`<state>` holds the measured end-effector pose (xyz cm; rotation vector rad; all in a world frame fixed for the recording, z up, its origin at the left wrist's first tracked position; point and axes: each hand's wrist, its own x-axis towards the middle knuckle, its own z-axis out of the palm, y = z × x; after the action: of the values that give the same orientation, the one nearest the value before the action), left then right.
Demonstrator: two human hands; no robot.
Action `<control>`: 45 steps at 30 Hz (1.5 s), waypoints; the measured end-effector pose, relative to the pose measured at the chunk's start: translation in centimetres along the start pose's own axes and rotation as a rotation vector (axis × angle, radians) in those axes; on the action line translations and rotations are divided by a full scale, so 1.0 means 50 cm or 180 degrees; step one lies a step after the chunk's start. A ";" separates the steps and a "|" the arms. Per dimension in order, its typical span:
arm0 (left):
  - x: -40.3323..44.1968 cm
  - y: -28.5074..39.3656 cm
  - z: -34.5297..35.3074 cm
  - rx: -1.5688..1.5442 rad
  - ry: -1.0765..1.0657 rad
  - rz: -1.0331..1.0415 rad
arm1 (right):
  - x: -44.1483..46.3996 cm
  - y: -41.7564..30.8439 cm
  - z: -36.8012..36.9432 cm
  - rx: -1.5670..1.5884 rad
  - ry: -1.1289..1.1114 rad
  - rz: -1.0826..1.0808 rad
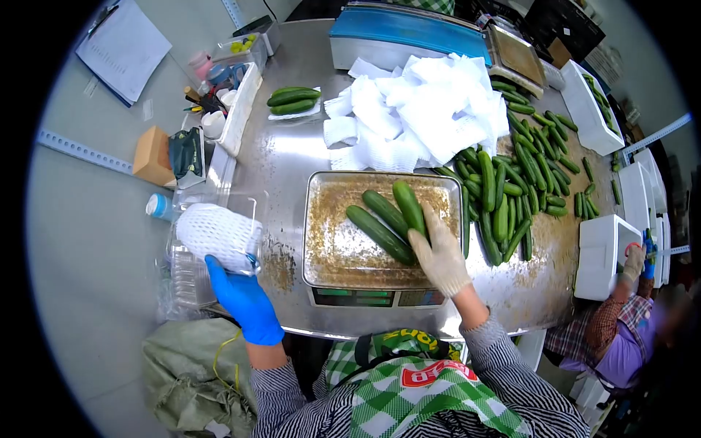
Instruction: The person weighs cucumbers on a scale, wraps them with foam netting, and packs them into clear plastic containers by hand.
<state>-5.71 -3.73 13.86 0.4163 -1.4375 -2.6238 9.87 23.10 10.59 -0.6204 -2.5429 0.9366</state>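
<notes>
Bench (281,157): bare strip left of tray, room at near-right corner too. Tray (328,259), close to near edge: three cucumbers (380,235) in it. Foam box (582,115), far end of right edge: more cucumbers (597,96) inside. Bin (244,113), left edge: cups (213,124). Hands: left (247,301) half-curled, gripping foam net (219,230); right (440,255) partly closed round rightmost cucumber (409,204).

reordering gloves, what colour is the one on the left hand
The left hand wears a bright blue glove, clearly shown in the head view.
</notes>
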 end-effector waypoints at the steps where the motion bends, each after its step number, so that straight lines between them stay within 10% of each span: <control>1: 0.000 -0.010 -0.028 0.0190 -0.0057 0.0070 | 0.022 0.013 0.009 -0.0141 -0.0175 0.0003; 17: -0.018 -0.035 -0.162 0.1024 -0.0192 0.0104 | 0.209 -0.084 0.060 -0.1709 -0.1322 -0.0523; 24: -0.023 -0.007 -0.198 0.1111 0.0044 0.0168 | 0.101 -0.067 -0.061 0.0910 0.0447 0.0120; 29: -0.034 -0.031 -0.190 0.1076 -0.0180 -0.0100 | -0.039 -0.011 0.017 -0.0797 0.0079 -0.1102; 35: -0.026 -0.014 -0.191 0.1076 -0.0375 0.0021 | -0.050 -0.003 0.007 -0.0651 0.1060 -0.0613; 38: -0.024 -0.004 -0.208 0.1001 -0.0367 0.0006 | -0.019 0.015 -0.013 -0.0283 -0.0186 0.0580; 45: -0.040 0.011 -0.235 0.0947 -0.0320 0.0013 | 0.026 0.039 -0.013 0.1043 -0.1130 0.0967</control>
<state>-0.32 -13.03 8.71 0.3121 -1.8675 -2.4632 9.62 25.42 9.97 -0.8115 -2.5383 1.6606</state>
